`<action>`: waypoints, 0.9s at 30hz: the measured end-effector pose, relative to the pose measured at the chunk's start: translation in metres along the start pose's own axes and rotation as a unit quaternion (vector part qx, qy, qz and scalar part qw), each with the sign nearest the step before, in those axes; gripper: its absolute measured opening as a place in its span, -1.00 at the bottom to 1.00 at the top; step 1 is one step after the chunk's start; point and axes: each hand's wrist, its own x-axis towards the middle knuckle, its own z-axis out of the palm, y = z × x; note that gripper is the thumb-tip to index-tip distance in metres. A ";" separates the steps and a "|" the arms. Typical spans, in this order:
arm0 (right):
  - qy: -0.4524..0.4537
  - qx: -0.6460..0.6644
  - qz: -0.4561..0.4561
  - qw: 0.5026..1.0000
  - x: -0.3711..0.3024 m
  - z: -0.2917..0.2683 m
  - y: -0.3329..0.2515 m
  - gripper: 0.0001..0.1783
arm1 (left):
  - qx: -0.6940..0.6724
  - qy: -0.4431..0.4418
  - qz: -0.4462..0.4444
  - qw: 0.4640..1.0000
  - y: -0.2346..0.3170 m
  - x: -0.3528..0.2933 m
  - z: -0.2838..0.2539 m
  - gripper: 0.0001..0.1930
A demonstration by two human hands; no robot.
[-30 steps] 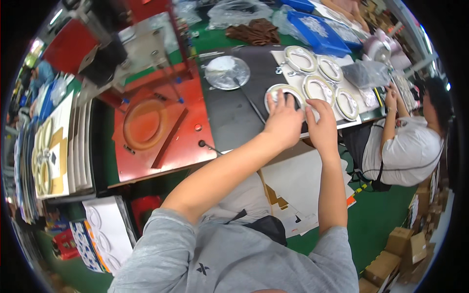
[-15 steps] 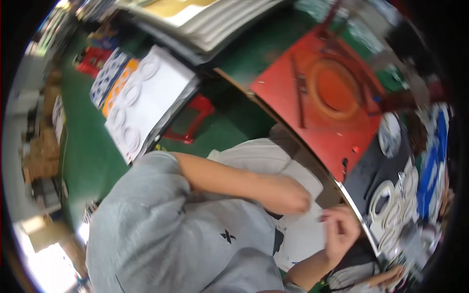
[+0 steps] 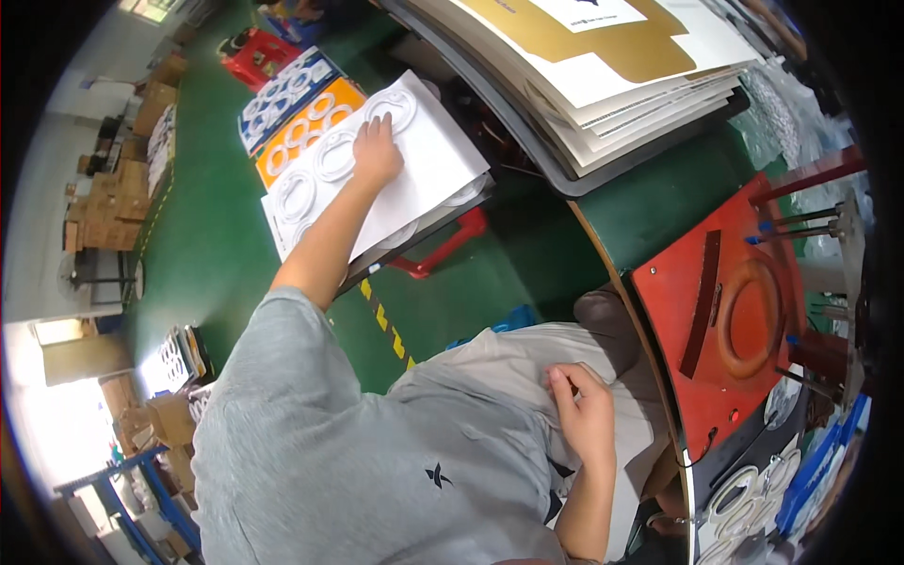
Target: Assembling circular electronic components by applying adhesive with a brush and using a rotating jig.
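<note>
My left hand reaches far out to the left. Its fingers lie slightly apart on a white ring, which rests flat on a white sheet at the top of a stack. More white rings sit along that sheet, one of them a flat white ring beside the hand. My right hand hovers over my lap with its fingers curled and the thumb against them. Whatever it may hold is hidden.
To the right, a red plate carries a round ring-shaped seat under a machine. Large white and gold printed sheets are piled at the top. White rings lie at lower right. A red stool stands under the left stack.
My left arm has swung from across my lap out to the left, and its hand now touches a ring on the sheet. The right hand has moved left, nearer my lap. The view has turned.
</note>
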 end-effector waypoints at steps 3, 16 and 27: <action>0.015 -0.011 0.013 1.000 -0.001 0.002 0.009 -0.82 | 0.071 -0.068 -0.015 0.995 -0.003 0.012 0.023 -0.37; 0.109 0.048 0.014 0.993 -0.007 0.004 0.013 -0.84 | -0.558 -0.442 0.123 0.692 0.136 -0.061 -0.223 -0.69; 0.145 0.041 -0.040 0.988 -0.034 0.011 0.007 -0.83 | -0.543 0.105 0.571 0.607 0.367 -0.119 -0.238 -0.64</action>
